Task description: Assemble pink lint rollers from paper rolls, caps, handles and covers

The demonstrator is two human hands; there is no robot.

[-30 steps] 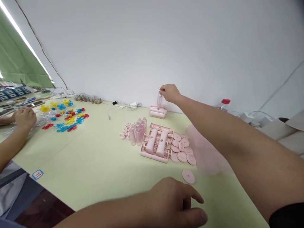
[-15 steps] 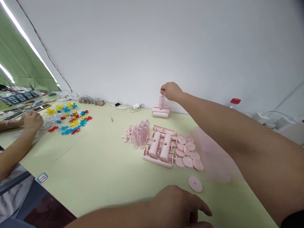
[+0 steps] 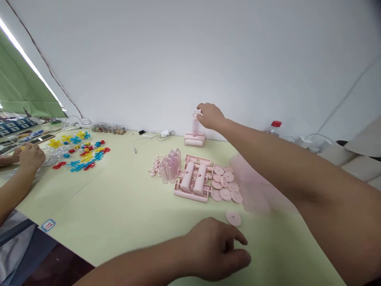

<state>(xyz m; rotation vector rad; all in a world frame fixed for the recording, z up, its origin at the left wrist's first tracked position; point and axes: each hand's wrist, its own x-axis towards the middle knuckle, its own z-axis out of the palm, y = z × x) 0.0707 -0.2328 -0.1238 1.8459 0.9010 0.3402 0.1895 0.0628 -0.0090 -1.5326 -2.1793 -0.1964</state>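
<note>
My right hand (image 3: 210, 115) is stretched toward the wall, its thumb and fingers apart beside the top of an upright pink roller tool (image 3: 195, 139). That tool has a clear pink tube as its handle with a small loop at the tip, and a pink roller body as its base. Whether a fingertip still touches the loop I cannot tell. Low in the view, my left hand (image 3: 216, 248) hovers with parted fingers and holds nothing. A single pink disc (image 3: 233, 218) lies just beyond it. Farther on are stacked pink roller frames (image 3: 192, 194) and a pile of pink discs (image 3: 225, 194).
Clear pink tubes (image 3: 171, 165) stand beside small pink loops (image 3: 153, 169). A translucent pink bag (image 3: 256, 190) lies right of the discs. A bottle with a red cap (image 3: 276, 124) is near the wall. At left, a co-worker's hand (image 3: 31, 157) is by colourful plastic pieces (image 3: 80, 165).
My right hand's fingers have opened and moved off the loop of the roller tool, which stays standing. My left hand has risen slightly. The whole view has shifted a little.
</note>
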